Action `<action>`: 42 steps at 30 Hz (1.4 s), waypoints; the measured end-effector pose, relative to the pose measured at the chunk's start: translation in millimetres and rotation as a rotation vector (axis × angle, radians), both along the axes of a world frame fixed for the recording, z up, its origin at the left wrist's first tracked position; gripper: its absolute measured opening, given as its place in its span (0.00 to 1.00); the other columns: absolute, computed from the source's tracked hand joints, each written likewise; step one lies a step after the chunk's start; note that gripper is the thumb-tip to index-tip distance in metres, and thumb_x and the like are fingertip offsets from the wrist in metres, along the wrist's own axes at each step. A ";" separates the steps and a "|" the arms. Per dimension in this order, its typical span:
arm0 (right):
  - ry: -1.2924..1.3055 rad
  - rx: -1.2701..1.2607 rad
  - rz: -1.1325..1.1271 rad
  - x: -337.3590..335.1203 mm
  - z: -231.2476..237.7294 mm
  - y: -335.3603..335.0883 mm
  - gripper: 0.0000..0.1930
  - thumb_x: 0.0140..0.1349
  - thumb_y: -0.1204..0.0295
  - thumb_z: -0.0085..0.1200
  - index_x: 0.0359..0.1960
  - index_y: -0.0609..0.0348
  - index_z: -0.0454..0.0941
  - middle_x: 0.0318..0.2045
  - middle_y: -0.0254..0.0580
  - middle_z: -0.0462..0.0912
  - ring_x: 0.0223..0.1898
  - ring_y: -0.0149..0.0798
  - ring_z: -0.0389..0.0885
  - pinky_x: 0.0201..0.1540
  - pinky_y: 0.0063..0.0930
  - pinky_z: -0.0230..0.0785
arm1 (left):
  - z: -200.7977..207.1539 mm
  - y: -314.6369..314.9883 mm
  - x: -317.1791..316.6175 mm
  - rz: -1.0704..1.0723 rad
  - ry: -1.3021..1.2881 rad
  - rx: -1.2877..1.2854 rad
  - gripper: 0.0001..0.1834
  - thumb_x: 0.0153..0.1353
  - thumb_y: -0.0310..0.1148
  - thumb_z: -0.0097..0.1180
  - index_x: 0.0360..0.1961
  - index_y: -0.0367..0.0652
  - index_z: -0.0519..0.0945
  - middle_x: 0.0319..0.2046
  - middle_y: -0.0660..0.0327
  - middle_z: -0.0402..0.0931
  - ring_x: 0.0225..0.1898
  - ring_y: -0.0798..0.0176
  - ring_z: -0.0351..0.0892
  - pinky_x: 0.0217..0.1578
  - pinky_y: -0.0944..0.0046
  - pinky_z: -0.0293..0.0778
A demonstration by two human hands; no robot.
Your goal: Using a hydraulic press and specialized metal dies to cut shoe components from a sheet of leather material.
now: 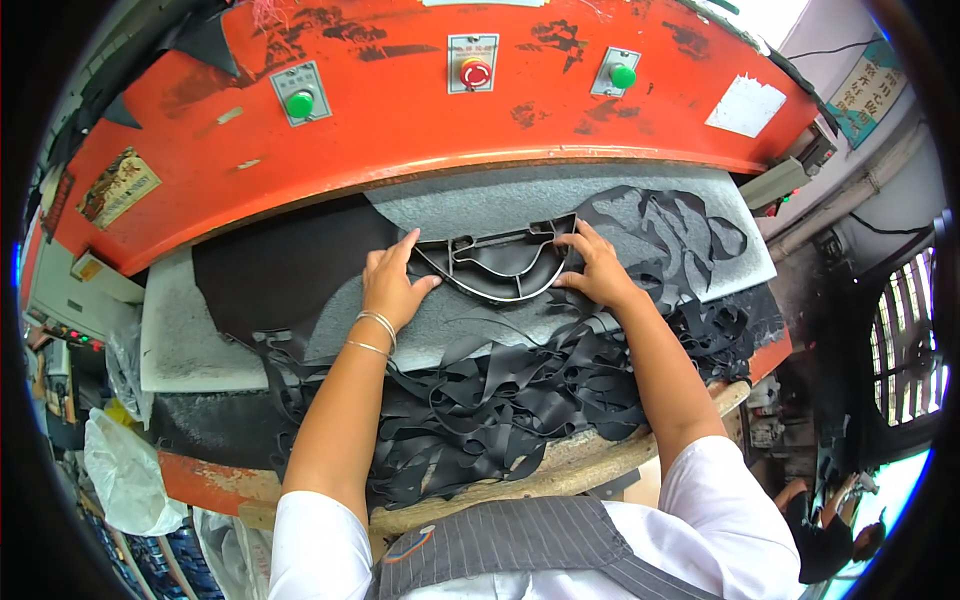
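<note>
A curved metal cutting die (482,290), a half-moon frame with an inner curved band, rests on the pale cutting board (460,195). My left hand (390,285) grips its left end, thumb in front and fingers at the back corner. At the opposite end my right hand (603,270) holds the die between thumb and fingers. Left of the die lies a sheet of black leather (285,265) with a curved cut edge. Black cut-out leather remnants (690,225) spread over the board's right side.
A tangled heap of black leather scraps (510,390) covers the near edge. Behind the board rises an orange press (390,120) with two green buttons and a red stop button (475,72). A plastic bag (130,475) hangs at left; another person (830,535) is far right.
</note>
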State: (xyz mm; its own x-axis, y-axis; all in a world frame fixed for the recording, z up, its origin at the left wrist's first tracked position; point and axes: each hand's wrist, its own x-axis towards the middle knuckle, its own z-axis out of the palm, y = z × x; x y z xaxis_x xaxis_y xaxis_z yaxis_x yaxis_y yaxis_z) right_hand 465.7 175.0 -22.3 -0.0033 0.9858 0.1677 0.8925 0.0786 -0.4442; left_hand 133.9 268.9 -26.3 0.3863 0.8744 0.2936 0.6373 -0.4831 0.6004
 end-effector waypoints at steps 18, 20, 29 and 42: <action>-0.024 0.061 0.090 8.6 0.4 2.8 0.21 0.46 0.61 0.70 0.41 0.48 0.76 0.65 0.64 0.61 0.63 0.64 0.63 0.65 0.52 0.55 | 3.6 -2.4 10.0 0.070 0.074 0.026 0.37 0.34 0.39 0.76 0.53 0.52 0.79 0.44 0.64 0.80 0.49 0.56 0.69 0.55 0.58 0.61; -0.006 0.086 0.103 6.9 -2.0 3.4 0.21 0.47 0.60 0.69 0.42 0.47 0.76 0.64 0.65 0.62 0.65 0.63 0.61 0.66 0.55 0.52 | 4.2 -1.2 7.8 0.057 0.068 0.035 0.38 0.34 0.36 0.76 0.53 0.51 0.79 0.44 0.61 0.80 0.48 0.55 0.70 0.54 0.58 0.63; 0.010 0.098 0.143 -8.9 7.9 2.0 0.21 0.48 0.58 0.68 0.44 0.46 0.78 0.63 0.68 0.62 0.69 0.61 0.57 0.68 0.57 0.49 | 11.8 -5.5 -8.6 0.095 0.008 -0.014 0.39 0.32 0.35 0.76 0.53 0.49 0.79 0.43 0.61 0.81 0.46 0.55 0.70 0.53 0.59 0.66; -0.035 0.130 0.117 -3.8 -0.9 -1.3 0.20 0.47 0.57 0.68 0.41 0.46 0.79 0.62 0.63 0.66 0.68 0.58 0.59 0.67 0.56 0.50 | 8.1 -6.0 -4.3 0.076 0.007 -0.019 0.39 0.34 0.37 0.77 0.54 0.51 0.79 0.45 0.62 0.81 0.46 0.55 0.71 0.52 0.60 0.68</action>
